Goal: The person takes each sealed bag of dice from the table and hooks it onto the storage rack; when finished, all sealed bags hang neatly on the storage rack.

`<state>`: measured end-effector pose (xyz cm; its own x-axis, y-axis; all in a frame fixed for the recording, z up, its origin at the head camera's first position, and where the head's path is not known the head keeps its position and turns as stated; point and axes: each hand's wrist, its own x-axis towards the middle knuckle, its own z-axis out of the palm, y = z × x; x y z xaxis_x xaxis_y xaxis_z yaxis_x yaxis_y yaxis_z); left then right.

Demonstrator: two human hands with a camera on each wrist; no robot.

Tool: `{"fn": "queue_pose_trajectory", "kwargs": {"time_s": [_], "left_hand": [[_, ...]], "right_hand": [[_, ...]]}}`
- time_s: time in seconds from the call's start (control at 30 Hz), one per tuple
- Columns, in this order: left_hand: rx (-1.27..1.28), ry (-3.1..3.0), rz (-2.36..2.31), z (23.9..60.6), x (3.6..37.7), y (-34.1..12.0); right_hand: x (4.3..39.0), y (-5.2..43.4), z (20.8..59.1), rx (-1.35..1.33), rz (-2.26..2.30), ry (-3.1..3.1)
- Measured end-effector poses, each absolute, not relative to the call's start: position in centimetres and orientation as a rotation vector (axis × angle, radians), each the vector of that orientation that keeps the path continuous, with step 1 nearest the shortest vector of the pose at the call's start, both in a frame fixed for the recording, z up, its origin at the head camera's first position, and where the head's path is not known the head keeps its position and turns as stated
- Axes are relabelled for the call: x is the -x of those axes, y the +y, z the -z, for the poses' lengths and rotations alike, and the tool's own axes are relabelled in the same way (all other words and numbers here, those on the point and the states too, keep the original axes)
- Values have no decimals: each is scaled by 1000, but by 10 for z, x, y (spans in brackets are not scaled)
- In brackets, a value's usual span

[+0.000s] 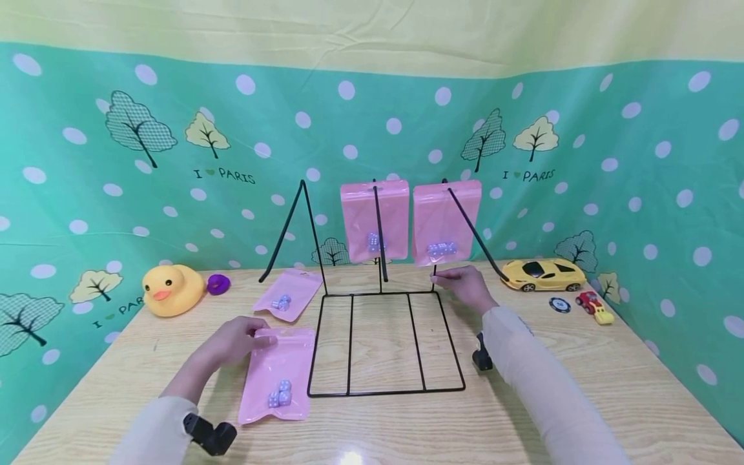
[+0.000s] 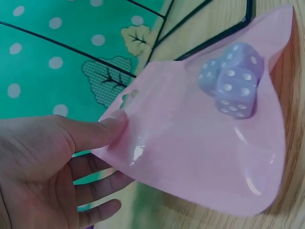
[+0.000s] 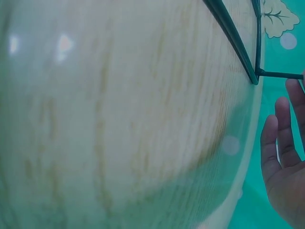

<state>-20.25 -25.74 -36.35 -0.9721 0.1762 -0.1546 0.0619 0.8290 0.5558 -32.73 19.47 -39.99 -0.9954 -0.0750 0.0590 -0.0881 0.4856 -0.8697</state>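
Nearest, lower left of the head view: left hand pinching the top edge of a pink pouch that lies on the desk; in the left wrist view the thumb sits on top and the fingers curl beneath that edge. Pouch contents: lilac dice, clustered at its lower end. Centre: black wire rack, its flat base just right of the pouch, with hooks rising at the rear. Right of centre: right hand at the rack's rear right corner by an upright; whether its grip closes on the wire cannot be told, though the right wrist view shows its fingers fairly straight near the corner. Farther left: second pink pouch flat on the desk. Rear centre: two hanging pink pouches on the hooks, each with dice. Far left: yellow duck, purple ring. Far right: yellow toy car, poker chip, small red toy car.
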Motion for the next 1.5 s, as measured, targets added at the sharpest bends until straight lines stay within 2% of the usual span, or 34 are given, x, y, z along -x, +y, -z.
{"fn": "queue_pose_trajectory", "kwargs": {"time_s": [0.3,1.0,1.37,1.5], "left_hand": [[-298,2817,-901,351,188,-264],[-464,2836,-1153,294,137,-255],[-367,2993,-1221,269,118,-241],[-428,3003,-1349,262,111,-239]], "right_hand": [[327,193,400,-161,-1555,-2699],[324,193,396,-162,-1572,-2691],[325,193,397,-170,-1544,-2698],[326,193,398,-159,-1551,-2704]]}}
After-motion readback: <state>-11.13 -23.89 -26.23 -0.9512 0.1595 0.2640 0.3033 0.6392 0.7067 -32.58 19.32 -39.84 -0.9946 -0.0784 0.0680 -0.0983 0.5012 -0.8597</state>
